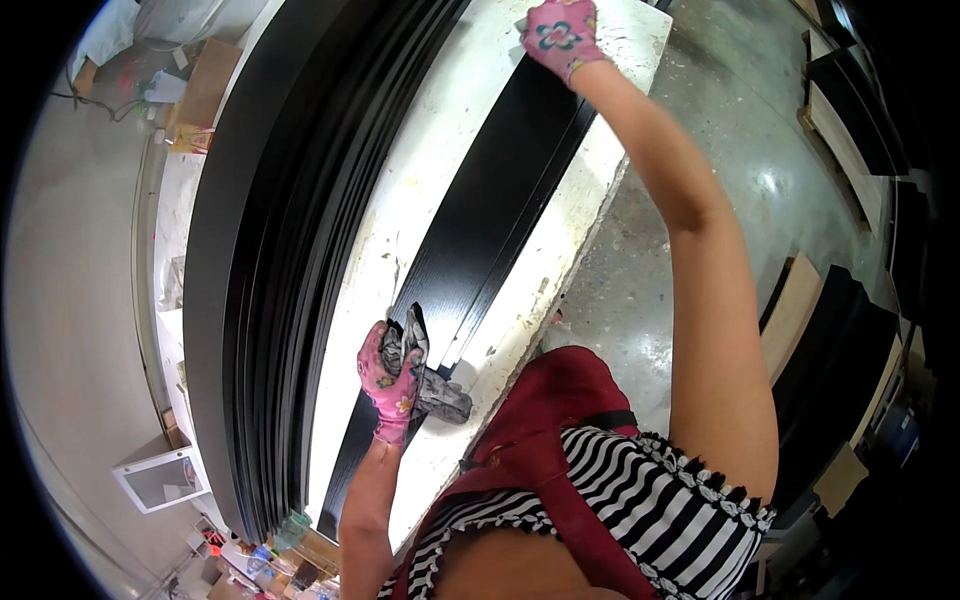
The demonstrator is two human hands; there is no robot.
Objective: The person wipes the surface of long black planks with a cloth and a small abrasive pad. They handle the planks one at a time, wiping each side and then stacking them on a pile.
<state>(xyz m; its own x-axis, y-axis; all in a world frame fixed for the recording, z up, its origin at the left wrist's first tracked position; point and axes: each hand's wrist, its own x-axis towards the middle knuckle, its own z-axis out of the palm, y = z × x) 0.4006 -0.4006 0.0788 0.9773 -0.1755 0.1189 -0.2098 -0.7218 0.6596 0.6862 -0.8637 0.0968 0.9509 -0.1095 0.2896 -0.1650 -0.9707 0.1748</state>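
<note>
A long black board with a grooved edge lies on a white, paint-spotted bench. My left hand, in a pink flowered glove, is closed round a crumpled grey rag over the nearer part of the board. Part of the rag sticks up past the fingers, and part hangs across the board's right edge. At the far end of the board, my right hand wears a matching glove. Its fingers are curled closed; whatever is in them is hidden.
Many black boards stand packed along the bench's left side. More black and wood-coloured boards are stacked on the concrete floor at right. A white-framed panel and assorted clutter are at lower left.
</note>
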